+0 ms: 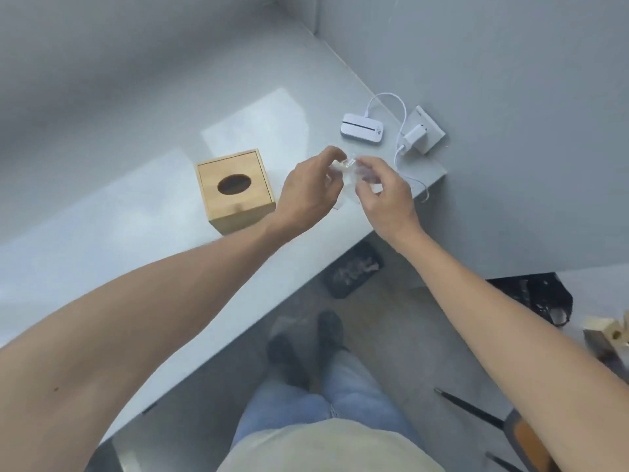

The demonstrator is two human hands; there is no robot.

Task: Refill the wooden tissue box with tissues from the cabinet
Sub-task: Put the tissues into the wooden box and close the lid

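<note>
Both hands, left hand (311,189) and right hand (383,192), pinch a crinkled clear plastic wrapper (347,172) right of the square wooden tissue box (235,189). Risk: film tears unevenly, scraps drop off the grey counter (102,233) edge.

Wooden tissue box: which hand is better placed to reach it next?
Probably the left. The left hand is right beside the wooden tissue box; the right hand is further off. Both hands pinch a clear wrapper, so one must let go first.
</note>
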